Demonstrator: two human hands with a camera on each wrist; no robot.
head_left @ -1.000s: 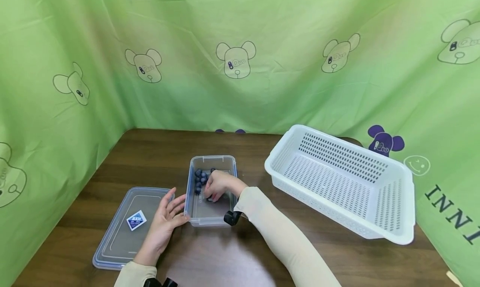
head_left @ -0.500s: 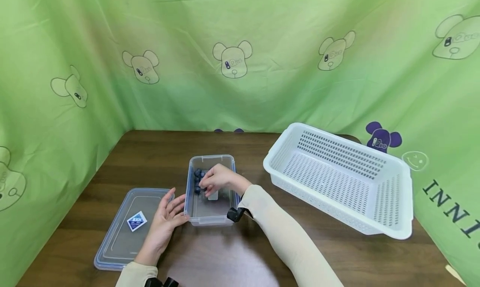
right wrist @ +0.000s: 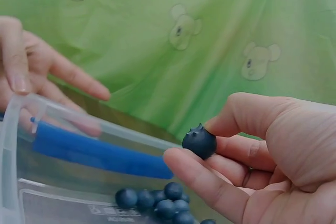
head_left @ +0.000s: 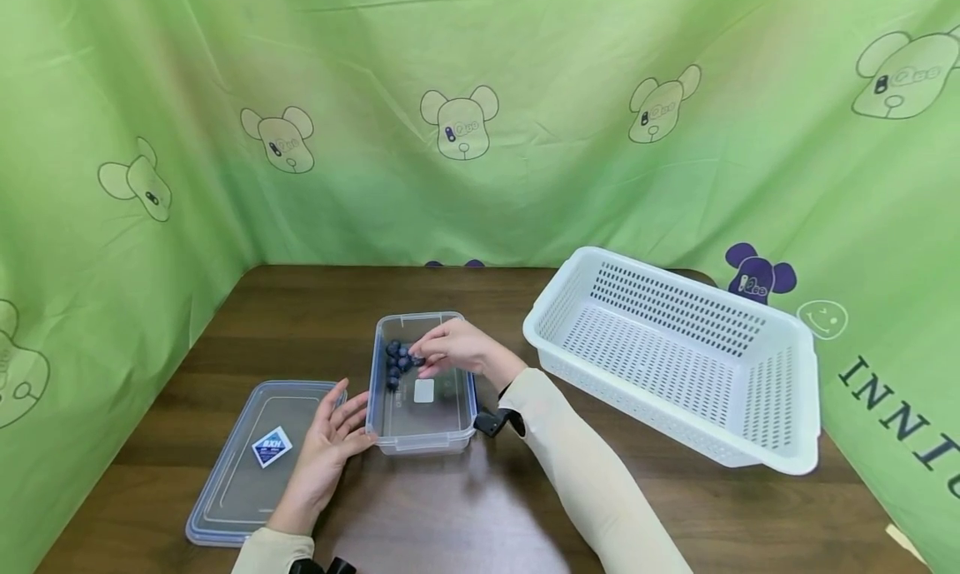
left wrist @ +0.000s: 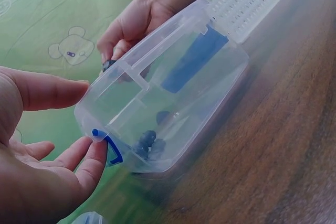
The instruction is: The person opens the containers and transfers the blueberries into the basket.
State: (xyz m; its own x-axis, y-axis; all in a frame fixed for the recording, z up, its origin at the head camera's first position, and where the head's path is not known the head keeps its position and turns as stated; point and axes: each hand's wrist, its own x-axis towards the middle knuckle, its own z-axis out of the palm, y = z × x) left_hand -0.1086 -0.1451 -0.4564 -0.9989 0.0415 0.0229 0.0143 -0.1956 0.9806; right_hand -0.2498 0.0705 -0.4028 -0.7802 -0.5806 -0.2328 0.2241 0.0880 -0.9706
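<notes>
A clear plastic box with blue side clips stands on the table. Several blueberries lie together along its left side toward the far end. Above the box, my right hand pinches one blueberry between thumb and fingertips, its crown facing up in the right wrist view. My left hand holds the box's near left corner, thumb on the rim and fingertips by the blue clip outside. A white square shows at the box's bottom.
Left of the box lies its clear lid with a blue edge and a diamond sticker, partly behind my left hand. A large white perforated basket stands at the right. Green printed cloth hangs behind the brown wooden table.
My right hand has risen from the box's bottom with a blueberry and shifted away and to the right, uncovering the white square. The left hand stays at the box corner.
</notes>
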